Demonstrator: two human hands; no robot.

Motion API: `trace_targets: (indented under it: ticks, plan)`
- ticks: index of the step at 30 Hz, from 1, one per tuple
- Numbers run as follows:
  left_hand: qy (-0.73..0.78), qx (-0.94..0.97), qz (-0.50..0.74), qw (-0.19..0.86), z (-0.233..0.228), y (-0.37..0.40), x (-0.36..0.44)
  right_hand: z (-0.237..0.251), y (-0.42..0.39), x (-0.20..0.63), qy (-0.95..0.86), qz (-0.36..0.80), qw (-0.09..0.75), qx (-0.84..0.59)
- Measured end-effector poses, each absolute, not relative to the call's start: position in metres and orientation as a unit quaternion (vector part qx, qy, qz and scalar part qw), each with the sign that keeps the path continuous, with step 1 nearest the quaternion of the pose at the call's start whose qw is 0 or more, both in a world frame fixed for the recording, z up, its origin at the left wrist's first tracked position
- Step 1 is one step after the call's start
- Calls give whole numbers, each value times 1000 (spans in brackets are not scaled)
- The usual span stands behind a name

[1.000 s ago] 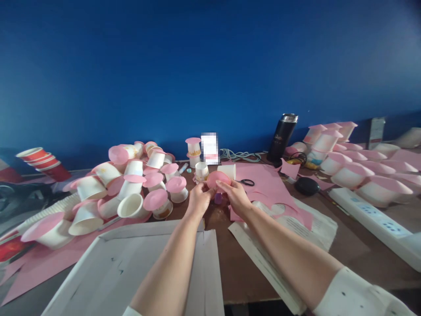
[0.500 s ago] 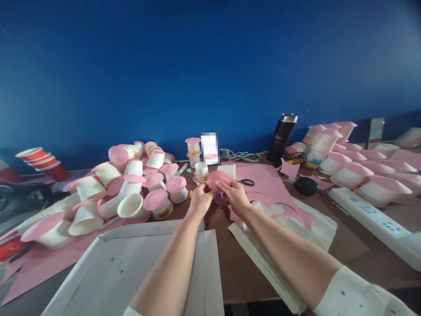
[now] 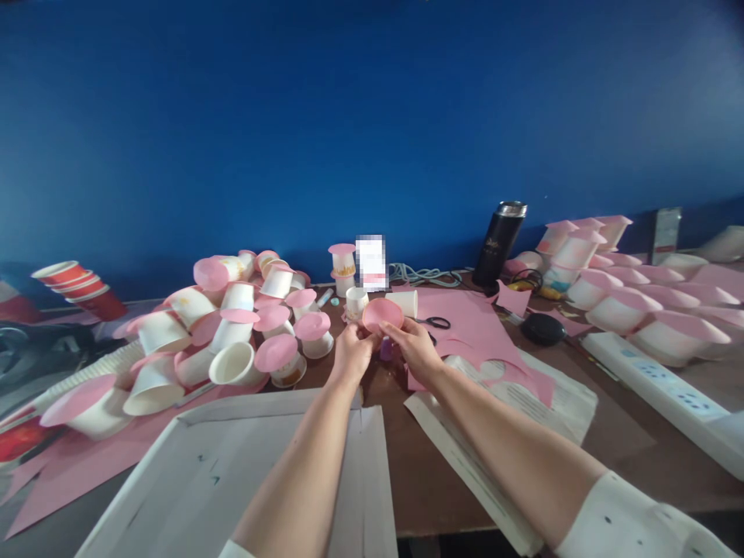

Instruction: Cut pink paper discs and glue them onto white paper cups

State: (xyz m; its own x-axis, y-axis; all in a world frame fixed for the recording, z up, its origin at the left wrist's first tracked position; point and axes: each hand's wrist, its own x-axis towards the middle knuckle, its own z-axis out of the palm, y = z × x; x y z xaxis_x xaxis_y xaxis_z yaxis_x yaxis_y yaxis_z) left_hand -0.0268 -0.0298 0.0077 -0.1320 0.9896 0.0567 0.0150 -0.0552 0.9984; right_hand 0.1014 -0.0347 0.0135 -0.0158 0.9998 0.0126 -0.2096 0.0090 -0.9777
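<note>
Between my two hands is a round pink paper disc (image 3: pixel 382 314), its face tilted up toward me. My left hand (image 3: pixel 353 353) pinches its lower left edge, and my right hand (image 3: pixel 414 342) grips its lower right edge. Just behind the disc a white paper cup (image 3: pixel 356 297) stands upright. Another white cup (image 3: pixel 404 304) lies on its side behind my right hand. Under the disc, between my hands, a small purple object (image 3: pixel 386 349) shows in part. Dark-handled scissors (image 3: pixel 437 322) lie to the right, on pink paper (image 3: pixel 470 318) with round cut-outs.
At left, many paper cups with pink discs (image 3: pixel 276 353) crowd the table, beside a stack of red cups (image 3: pixel 81 287). A white box lid (image 3: pixel 232 480) lies in front. At right are a black flask (image 3: pixel 500 244), a black mouse-like object (image 3: pixel 542 328), a power strip (image 3: pixel 663 391) and more pink-topped cups (image 3: pixel 680 335).
The pink disc has tilted so that more of its face shows toward me. Both hands keep their grip and have barely moved.
</note>
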Motion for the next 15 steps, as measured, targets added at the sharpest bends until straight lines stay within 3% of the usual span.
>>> trace_targets:
  ticks: [8,15]
  plan:
    - [483,482,512,523,6,-33,-26,8,-29,101,-446,524,557,-465]
    - [545,480,527,442,8,-29,-32,10,-23,109,-477,370,615,-508]
